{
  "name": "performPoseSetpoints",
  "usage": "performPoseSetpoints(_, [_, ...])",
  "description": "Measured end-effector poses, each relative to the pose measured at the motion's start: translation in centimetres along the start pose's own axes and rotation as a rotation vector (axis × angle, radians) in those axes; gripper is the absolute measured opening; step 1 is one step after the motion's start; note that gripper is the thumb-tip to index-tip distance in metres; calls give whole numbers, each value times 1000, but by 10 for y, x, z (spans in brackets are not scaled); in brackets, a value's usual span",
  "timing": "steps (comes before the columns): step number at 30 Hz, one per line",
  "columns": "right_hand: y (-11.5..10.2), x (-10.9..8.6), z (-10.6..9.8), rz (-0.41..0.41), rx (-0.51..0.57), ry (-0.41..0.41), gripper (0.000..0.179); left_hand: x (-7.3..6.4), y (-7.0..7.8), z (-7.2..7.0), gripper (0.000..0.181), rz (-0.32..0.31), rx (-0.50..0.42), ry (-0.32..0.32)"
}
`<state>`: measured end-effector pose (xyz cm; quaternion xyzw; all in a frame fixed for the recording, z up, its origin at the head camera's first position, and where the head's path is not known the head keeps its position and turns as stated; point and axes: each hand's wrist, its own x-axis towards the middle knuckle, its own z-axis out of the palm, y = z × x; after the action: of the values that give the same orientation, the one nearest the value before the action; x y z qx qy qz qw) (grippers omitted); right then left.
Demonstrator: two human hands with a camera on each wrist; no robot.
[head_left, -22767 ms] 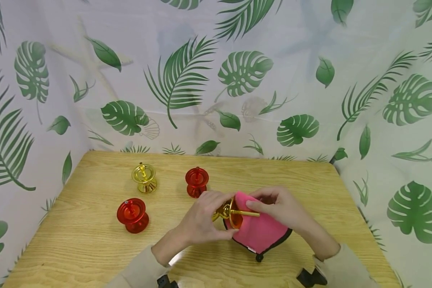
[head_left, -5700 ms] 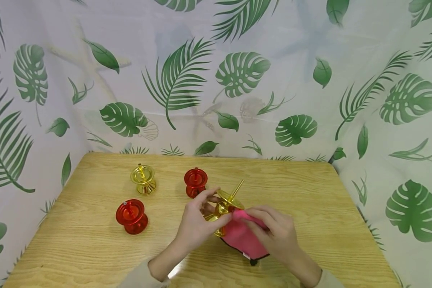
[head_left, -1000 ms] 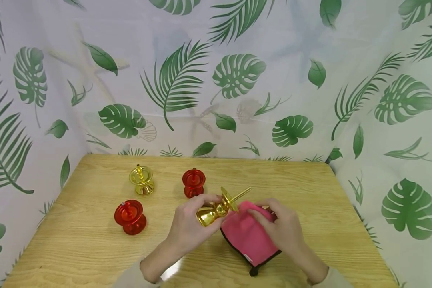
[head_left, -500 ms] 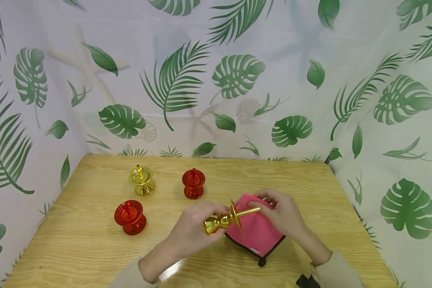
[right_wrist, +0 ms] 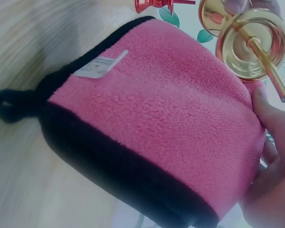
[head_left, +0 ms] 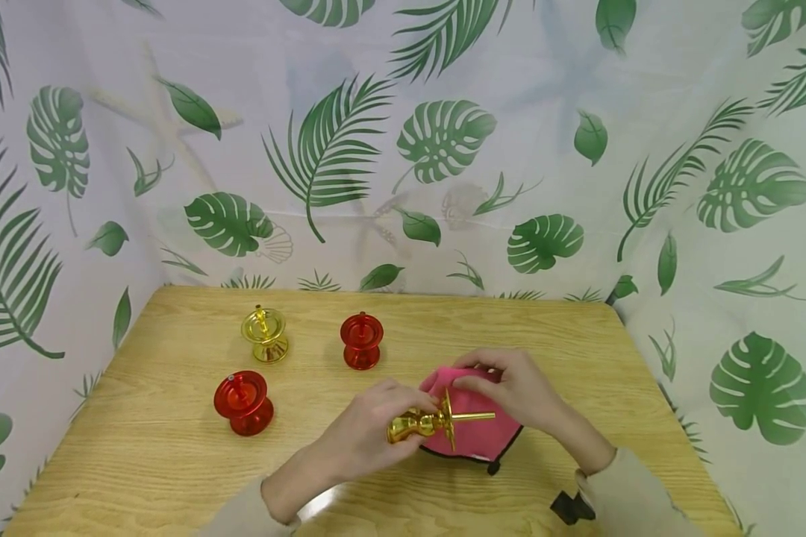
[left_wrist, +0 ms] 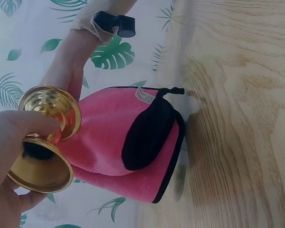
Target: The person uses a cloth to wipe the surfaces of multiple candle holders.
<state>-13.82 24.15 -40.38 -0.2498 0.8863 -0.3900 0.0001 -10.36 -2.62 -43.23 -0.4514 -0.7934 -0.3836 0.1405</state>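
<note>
My left hand [head_left: 366,432] grips a shiny gold candle holder [head_left: 413,425] by its waist and holds it on its side above the table. Its thin spike points right in the head view. Bunched between the thumb and fingers of my right hand [head_left: 524,388] is a pink cloth [head_left: 477,441] with black edging and a small loop. In the right wrist view, the cloth [right_wrist: 166,104] hangs beside the holder's round dish [right_wrist: 249,52]. The left wrist view shows the holder's hollow base [left_wrist: 42,171]. Whether cloth and dish touch, I cannot tell.
A second gold holder [head_left: 269,348] stands upright at the back left of the wooden table [head_left: 141,462]. Two red holders stand near it, one at the back middle [head_left: 361,356] and one further forward [head_left: 248,419]. A leaf-printed sheet [head_left: 349,246] encloses the table's back and sides.
Over the last second the gold holder has turned from tilted upward to nearly level and shifted right. The right hand has moved up slightly with the cloth. The other holders stay put.
</note>
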Motion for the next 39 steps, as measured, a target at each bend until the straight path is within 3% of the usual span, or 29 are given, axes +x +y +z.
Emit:
performPoseSetpoints(7, [-7,0,-2,-175,-24,-56,16,3,1,-2,34,29,7,-47])
performPoseSetpoints(12, [-14,-2,-7,-291,-106,-5,20,7,3,-8,32,34,-1,-42])
performPoseSetpoints(22, [-22,-6,-16,-390,-192,48,25,6,6,-14,33,13,54,-35])
performPoseSetpoints(26, [-25,-7,-16,-480,-240,66,28,6,5,-13,33,13,74,-40])
performPoseSetpoints(30, [-28,-8,-16,-576,-306,97,31,6,2,-13,32,4,68,-41])
performPoseSetpoints(35, [-34,-10,-15,-636,-362,125,38,7,0,-14,33,-11,45,-34])
performPoseSetpoints(37, [-36,-11,-14,-656,-383,136,37,7,0,-15,32,-15,46,-31])
performPoseSetpoints(39, [-37,-13,-13,-677,-412,149,21,7,-1,-15,33,-19,42,-28])
